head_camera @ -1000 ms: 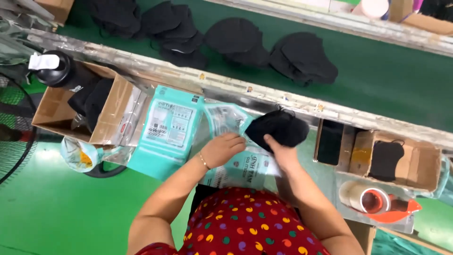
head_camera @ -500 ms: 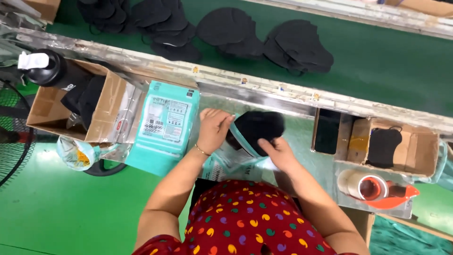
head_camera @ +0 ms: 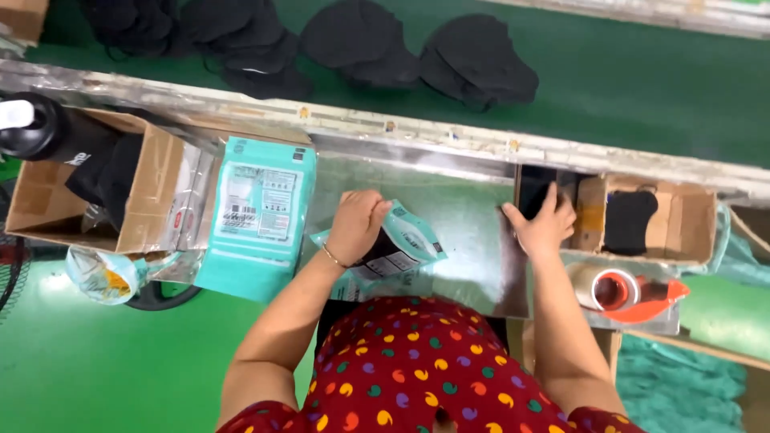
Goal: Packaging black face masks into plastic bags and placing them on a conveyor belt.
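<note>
1. Teal-and-white printed plastic pouch (head_camera: 393,244), centre frame, lies on the shiny steel worktop (head_camera: 473,232), dark contents showing at its mouth; held flat so it won't slide.
2. Left hand (head_camera: 357,224) presses on the pouch's upper left edge, fingers curled together over it, pinning it.
3. Right hand (head_camera: 541,224), centre right, reaches to the black flat item (head_camera: 533,196) standing in the dark slot; fingers spread, fingertips on it, grip not closed.
4. Right of that, open brown cardboard box (head_camera: 682,228) holds a black mask; within arm's reach.
5. Stack of teal flat pouches (head_camera: 257,216) left of the hand, ready supply.
6. Orange tape dispenser (head_camera: 626,289) lower right.
7. Black masks (head_camera: 481,60) lie on the green belt, top.
</note>
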